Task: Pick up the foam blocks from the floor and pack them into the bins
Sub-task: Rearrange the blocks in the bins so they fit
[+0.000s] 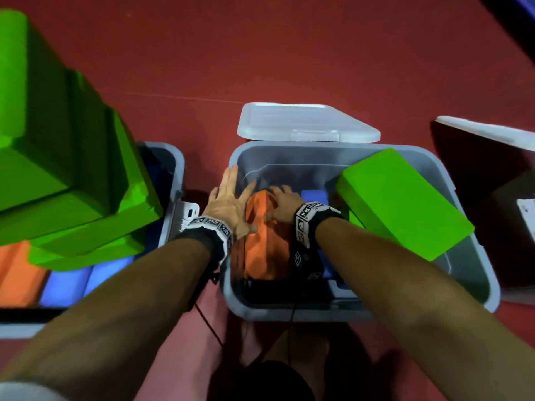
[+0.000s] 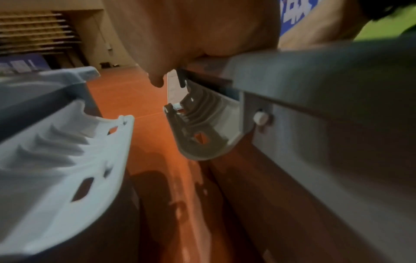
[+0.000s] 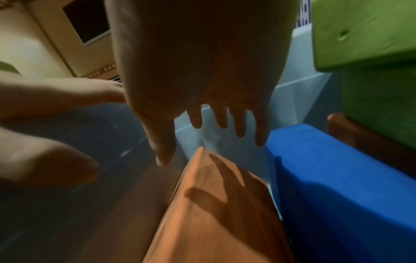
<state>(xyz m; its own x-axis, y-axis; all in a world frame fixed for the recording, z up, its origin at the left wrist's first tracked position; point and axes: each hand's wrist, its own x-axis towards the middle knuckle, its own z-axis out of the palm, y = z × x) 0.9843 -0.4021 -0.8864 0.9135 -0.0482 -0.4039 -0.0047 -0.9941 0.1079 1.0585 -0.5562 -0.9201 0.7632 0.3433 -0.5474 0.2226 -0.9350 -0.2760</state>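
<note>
An orange foam block stands on edge inside the middle grey bin, beside a blue block. A green block lies tilted across the bin's right rim. My right hand hovers just over the orange block with straight, spread fingers, casting a shadow on it. My left hand is flat and spread at the bin's left rim, thumb near the orange block. Neither hand holds anything.
A left bin carries a tall stack of green blocks above orange and blue ones. A clear lid lies behind the middle bin. Another bin stands at the right. White latch handles hang between the bins.
</note>
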